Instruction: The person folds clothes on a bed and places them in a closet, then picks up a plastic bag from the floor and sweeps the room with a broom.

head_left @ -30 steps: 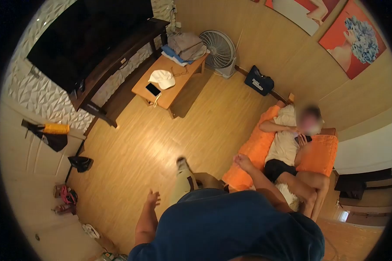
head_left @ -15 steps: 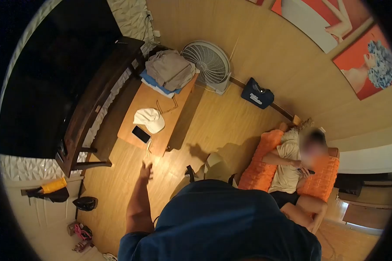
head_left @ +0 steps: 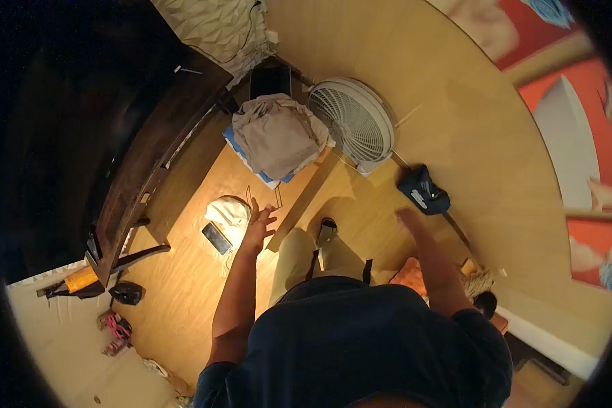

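My left hand (head_left: 258, 228) is open with its fingers spread, over the right edge of a white cap (head_left: 226, 211) on the low wooden table (head_left: 230, 173). It holds nothing. Beside the cap lie a dark phone (head_left: 216, 239) and a pale cord (head_left: 226, 262). Thin-framed eyeglasses (head_left: 279, 196) rest just beyond my fingertips, partly hidden. At the table's far end sits a stack of folded clothes (head_left: 279, 132), beige on top, with blue and white beneath. My right hand (head_left: 409, 221) is raised below a navy bag (head_left: 423, 189); its fingers are blurred.
A grey floor fan (head_left: 353, 122) stands against the wall behind the table. Along the left runs a dark wooden TV stand (head_left: 156, 149). An orange-covered seat (head_left: 409, 275) shows past my right forearm, with a person's dark hair (head_left: 485, 303) nearby.
My view has moved closer to the table and clothes. My left hand has come forward to the cap, and my right arm has entered view. The seated person is now mostly hidden.
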A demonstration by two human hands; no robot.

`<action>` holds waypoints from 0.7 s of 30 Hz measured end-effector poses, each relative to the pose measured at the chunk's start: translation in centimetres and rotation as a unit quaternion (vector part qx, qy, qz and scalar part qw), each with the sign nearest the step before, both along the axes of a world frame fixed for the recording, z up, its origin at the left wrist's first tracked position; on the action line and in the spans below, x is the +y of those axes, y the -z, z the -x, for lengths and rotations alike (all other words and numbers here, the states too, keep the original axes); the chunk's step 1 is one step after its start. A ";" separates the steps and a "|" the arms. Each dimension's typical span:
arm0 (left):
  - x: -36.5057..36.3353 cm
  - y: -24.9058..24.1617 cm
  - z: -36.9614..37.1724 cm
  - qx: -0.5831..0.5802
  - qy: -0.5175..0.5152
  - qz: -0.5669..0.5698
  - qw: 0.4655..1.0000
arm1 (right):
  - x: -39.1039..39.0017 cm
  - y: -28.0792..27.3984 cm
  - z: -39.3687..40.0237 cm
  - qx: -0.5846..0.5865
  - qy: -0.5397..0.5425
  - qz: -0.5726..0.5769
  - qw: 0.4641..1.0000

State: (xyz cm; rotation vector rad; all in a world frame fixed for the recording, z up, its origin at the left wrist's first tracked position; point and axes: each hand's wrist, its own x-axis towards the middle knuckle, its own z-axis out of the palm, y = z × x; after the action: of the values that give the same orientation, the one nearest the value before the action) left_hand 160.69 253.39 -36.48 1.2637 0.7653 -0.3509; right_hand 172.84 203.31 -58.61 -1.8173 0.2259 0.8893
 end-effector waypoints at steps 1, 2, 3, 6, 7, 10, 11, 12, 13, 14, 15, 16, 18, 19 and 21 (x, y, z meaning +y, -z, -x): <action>0.6 0.1 -1.2 0.013 -0.036 0.015 0.999 | 6.4 -8.7 -4.7 0.059 0.033 0.085 0.994; 1.6 0.3 -2.3 0.021 -0.059 0.024 0.998 | 8.4 -8.7 -8.3 -0.042 0.066 0.002 0.997; 2.8 1.0 -3.5 0.028 -0.066 0.013 0.997 | 10.9 -9.9 -12.0 0.000 0.040 -0.018 0.999; 6.6 2.5 -8.1 0.027 -0.075 -0.022 0.997 | 20.1 -13.5 -19.5 0.015 0.016 0.030 0.999; 7.9 2.9 -10.1 0.033 -0.080 -0.032 0.996 | 22.7 -12.7 -21.5 0.033 0.027 0.040 0.998; 12.4 7.6 -15.0 0.063 -0.066 -0.101 0.991 | 28.9 -12.1 -25.4 0.057 -0.009 0.043 0.997; 13.8 9.5 -16.5 0.079 -0.060 -0.138 0.985 | 31.4 -12.3 -26.9 0.051 -0.051 0.020 0.997; 15.0 12.2 -17.6 0.101 -0.084 -0.157 0.979 | 33.7 -11.8 -28.4 0.056 -0.063 0.023 0.996; 15.4 13.1 -18.2 0.114 -0.091 -0.152 0.978 | 35.7 -11.0 -29.5 0.065 -0.084 0.039 0.994; 15.4 14.2 -19.1 0.091 -0.121 -0.105 0.983 | 37.6 -10.2 -30.7 0.070 -0.105 0.055 0.990; 15.5 15.2 -20.4 0.065 -0.154 -0.060 0.984 | 39.7 -9.9 -32.0 0.075 -0.117 0.058 0.989; 15.8 15.7 -21.5 0.032 -0.188 0.006 0.982 | 41.6 -9.6 -33.0 0.038 -0.126 0.031 0.991; 16.2 18.9 -22.9 0.007 -0.191 0.021 0.981 | 45.3 -6.6 -35.0 0.012 -0.147 0.001 0.989; 16.3 20.3 -23.3 -0.029 -0.181 0.036 0.982 | 47.1 -4.3 -36.3 0.001 -0.161 0.003 0.987; 15.9 21.9 -23.5 0.014 -0.198 0.018 0.980 | 49.8 -0.2 -37.8 0.001 -0.181 0.009 0.983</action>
State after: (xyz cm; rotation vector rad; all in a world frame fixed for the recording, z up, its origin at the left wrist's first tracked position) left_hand 184.14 269.28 -58.36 1.0435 1.0078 -0.0584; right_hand 210.67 253.11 -58.38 -1.9071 -0.1009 1.1423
